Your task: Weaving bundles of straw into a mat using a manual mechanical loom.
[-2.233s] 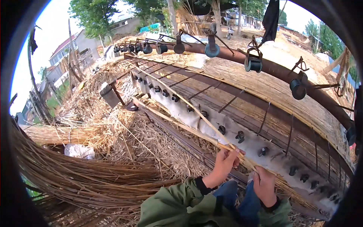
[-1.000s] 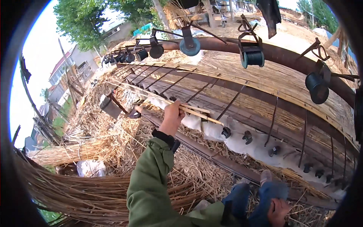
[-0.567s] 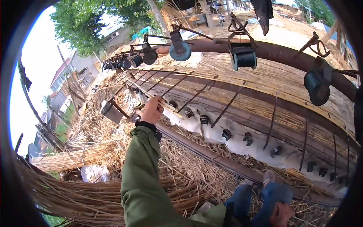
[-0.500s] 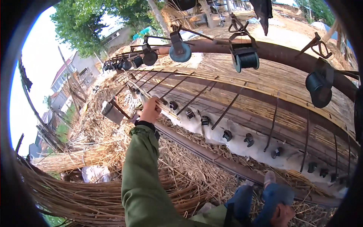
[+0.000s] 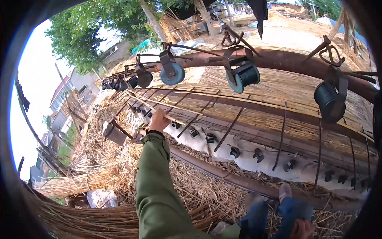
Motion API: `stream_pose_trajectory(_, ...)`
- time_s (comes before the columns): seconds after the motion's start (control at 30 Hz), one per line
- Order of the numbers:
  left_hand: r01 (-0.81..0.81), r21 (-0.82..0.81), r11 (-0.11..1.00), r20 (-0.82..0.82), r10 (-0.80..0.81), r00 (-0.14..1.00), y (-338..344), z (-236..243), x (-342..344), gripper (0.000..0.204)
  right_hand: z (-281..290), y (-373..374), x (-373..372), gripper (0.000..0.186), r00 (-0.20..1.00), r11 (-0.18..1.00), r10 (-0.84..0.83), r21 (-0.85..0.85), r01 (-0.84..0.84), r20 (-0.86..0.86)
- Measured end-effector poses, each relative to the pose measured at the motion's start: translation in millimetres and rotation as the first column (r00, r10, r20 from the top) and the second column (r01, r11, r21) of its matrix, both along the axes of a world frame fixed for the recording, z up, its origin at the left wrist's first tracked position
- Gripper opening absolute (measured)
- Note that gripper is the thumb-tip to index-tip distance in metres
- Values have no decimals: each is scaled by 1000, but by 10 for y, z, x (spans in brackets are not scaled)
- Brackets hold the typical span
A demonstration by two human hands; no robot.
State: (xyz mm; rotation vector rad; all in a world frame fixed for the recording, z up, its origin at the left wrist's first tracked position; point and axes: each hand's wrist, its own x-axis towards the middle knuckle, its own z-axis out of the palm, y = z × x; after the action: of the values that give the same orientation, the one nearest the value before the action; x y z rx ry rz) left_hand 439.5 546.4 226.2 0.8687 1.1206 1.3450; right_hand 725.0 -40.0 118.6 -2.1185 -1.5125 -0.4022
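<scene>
Straw (image 5: 195,191) lies all around. Left hand (image 5: 159,120) pinches a reed (image 5: 174,119) pointing to ten o'clock; nearby rods (image 5: 229,128) could snag it if tilted. Right hand (image 5: 303,229), at the left's four o'clock: grip unclear.

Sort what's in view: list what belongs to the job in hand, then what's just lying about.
Seemingly part of the job:
pale stalk, in the left hand
dark rods beneath it
hanging spools on the curved pipe
lower black spools

Apparently just lying about:
loose straw
white bag
tied-looking straw bundle
</scene>
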Motion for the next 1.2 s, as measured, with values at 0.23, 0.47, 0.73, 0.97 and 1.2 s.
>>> stream_pose_trajectory(0.23, 105, 20, 994, 48, -106, 993, -1020, 110, 398, 18, -33, 5, 15, 8, 999, 999, 44, -13, -44, 16)
stream_pose_trajectory(0.47, 692, -156, 705, 210, -661, 720, -2352, 289, 1197, 20, -179, -103, -3, 15, 997, 996, 0, -84, 6, 73)
stream_pose_trajectory(0.73, 725, -122, 678, 204, -697, 687, -2539, 329, 1782, 30, -88, -21, -111, 8, 989, 997, 1, 77, 11, -148)
stream_pose_trajectory(0.97, 723, -105, 683, 171, -704, 690, -2504, 281, 2408, 39, -62, -65, -19, 12, 984, 996, 49, 84, -36, -170)
stream_pose_trajectory(1.2, 736, -52, 675, 186, -718, 671, -2028, -95, 2906, 24, -179, -33, 61, 15, 984, 980, 97, 185, -69, -147)
